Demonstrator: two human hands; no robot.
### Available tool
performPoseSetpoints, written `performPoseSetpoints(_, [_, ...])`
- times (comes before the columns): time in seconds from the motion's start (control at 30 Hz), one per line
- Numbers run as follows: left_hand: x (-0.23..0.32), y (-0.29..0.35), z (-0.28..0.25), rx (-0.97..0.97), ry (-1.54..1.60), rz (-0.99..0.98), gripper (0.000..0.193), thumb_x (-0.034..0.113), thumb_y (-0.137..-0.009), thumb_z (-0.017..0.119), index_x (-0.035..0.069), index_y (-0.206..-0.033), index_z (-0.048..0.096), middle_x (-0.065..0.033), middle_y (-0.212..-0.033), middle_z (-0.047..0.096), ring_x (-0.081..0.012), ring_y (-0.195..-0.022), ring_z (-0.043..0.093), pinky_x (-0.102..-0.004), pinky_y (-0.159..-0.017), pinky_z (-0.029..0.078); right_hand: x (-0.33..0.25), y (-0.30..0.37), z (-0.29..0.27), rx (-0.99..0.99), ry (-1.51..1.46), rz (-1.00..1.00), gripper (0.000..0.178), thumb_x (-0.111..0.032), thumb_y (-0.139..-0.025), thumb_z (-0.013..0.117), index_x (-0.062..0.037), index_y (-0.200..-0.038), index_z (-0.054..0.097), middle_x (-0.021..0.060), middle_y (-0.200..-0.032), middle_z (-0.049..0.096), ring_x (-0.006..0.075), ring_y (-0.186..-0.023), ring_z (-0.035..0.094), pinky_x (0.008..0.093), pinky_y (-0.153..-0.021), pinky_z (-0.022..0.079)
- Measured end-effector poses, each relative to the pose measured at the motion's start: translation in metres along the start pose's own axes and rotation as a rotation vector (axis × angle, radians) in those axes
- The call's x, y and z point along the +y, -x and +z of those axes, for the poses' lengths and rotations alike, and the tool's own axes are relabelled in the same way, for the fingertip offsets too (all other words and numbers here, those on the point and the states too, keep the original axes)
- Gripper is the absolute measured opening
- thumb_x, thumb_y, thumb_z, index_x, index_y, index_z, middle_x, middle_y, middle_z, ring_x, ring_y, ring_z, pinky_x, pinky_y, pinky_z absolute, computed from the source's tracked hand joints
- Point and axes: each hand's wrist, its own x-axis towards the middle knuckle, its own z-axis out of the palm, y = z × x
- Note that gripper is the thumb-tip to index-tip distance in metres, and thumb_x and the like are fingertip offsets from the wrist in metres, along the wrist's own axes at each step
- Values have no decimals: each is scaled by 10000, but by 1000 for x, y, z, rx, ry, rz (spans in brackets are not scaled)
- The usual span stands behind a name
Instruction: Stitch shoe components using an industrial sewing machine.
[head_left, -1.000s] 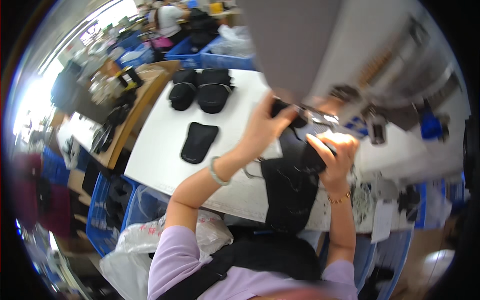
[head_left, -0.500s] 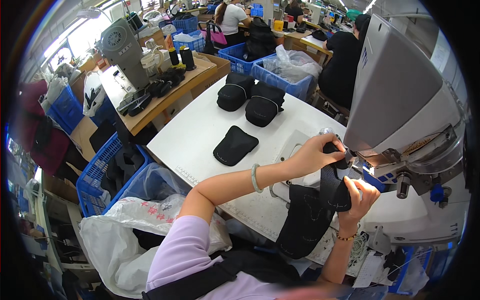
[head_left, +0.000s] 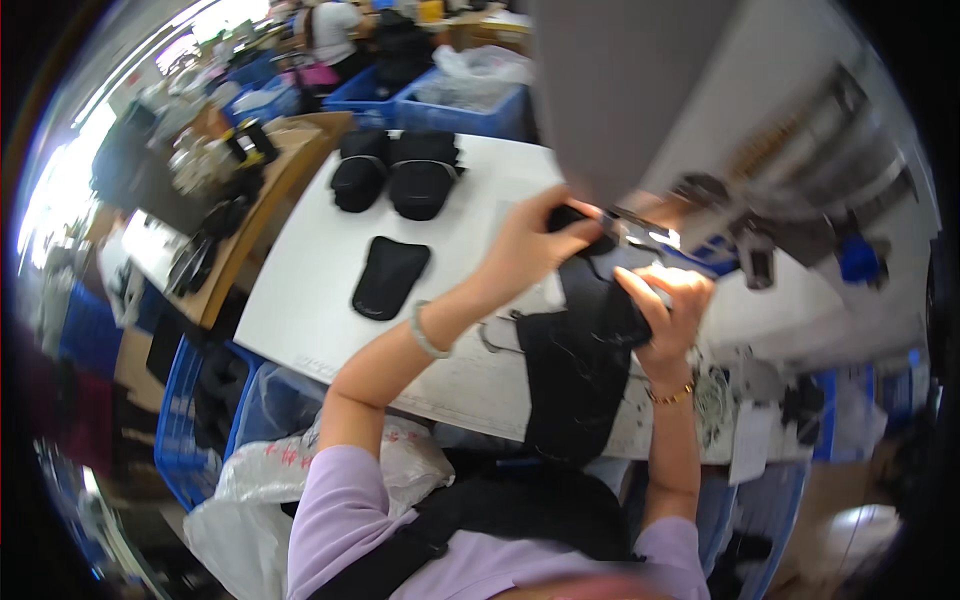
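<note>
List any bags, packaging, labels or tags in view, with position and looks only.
Clear plastic bag with red print: below the table's near edge, crumpled.
Clear plastic bag: in the blue bin beyond the table, bunched.
White paper tag: hanging off the table edge at the right, rectangular.

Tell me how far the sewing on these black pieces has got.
Done, by the look of it: two bulky black sewn pieces stacked at the far end of the white table. In hand: the left hand and right hand hold a long black fabric piece at the sewing machine. Left: one flat black piece lies untouched.
</note>
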Motion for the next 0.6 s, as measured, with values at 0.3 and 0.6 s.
performPoseSetpoints(0.3, [-4,-2,3,-74,79,-101,174,-11,-888,599,-23,-1062,609,-39,-977,641,-87,-879,589,-224,-828,479,4,4,1,75,-27,21,413,-82,-632,641,-160,-1037,668,-46,-963,586,156,-854,525,333,-769,336])
performPoseSetpoints(0.6, [0,2,1,-67,40,-119,160,-5,-887,604,-26,-1045,612,-37,-970,643,-85,-873,592,-222,-822,485,2,5,1,90,-64,4,373,-72,-616,626,-127,-984,644,-28,-980,599,174,-868,542,348,-769,334])
